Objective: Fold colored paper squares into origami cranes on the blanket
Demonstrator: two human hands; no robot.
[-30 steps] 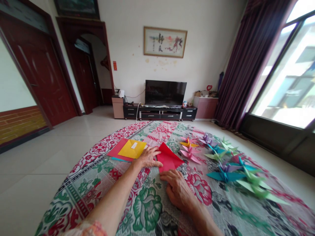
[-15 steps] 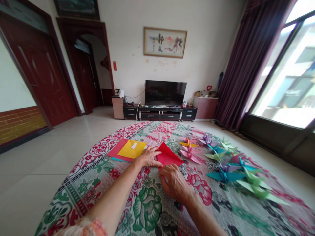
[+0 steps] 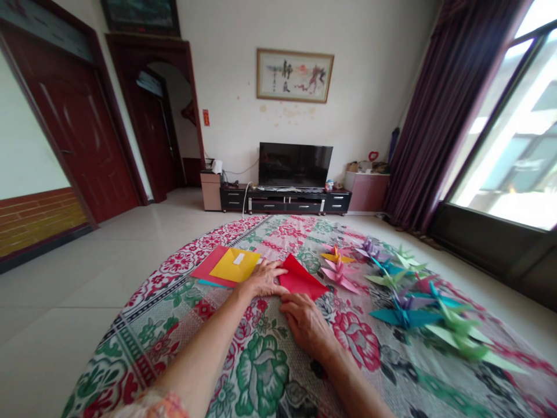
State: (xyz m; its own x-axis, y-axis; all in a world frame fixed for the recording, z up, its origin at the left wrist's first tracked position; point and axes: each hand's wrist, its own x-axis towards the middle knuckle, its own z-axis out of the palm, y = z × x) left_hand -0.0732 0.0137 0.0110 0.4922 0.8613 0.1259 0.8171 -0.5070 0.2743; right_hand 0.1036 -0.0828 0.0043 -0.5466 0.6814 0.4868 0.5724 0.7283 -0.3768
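Note:
A red paper (image 3: 301, 280), folded into a triangle, lies on a flowered cloth (image 3: 261, 371) spread on the floor. My left hand (image 3: 262, 278) rests flat with fingers spread, its fingertips on the paper's left edge. My right hand (image 3: 307, 324) lies flat just below the paper, fingers stretched toward its near corner. Left of my hands sits a small stack of paper sheets (image 3: 228, 266), yellow on top of red.
Several folded paper cranes (image 3: 400, 287) in pink, yellow, purple, green and blue stand on the cloth to the right. Beyond are tiled floor, a TV (image 3: 295, 165) on a low cabinet, dark doors at left, and curtains and a window at right.
My right hand has slid up along the paper's lower edge toward its near corner. The view has shifted slightly. My left hand has stayed on the paper.

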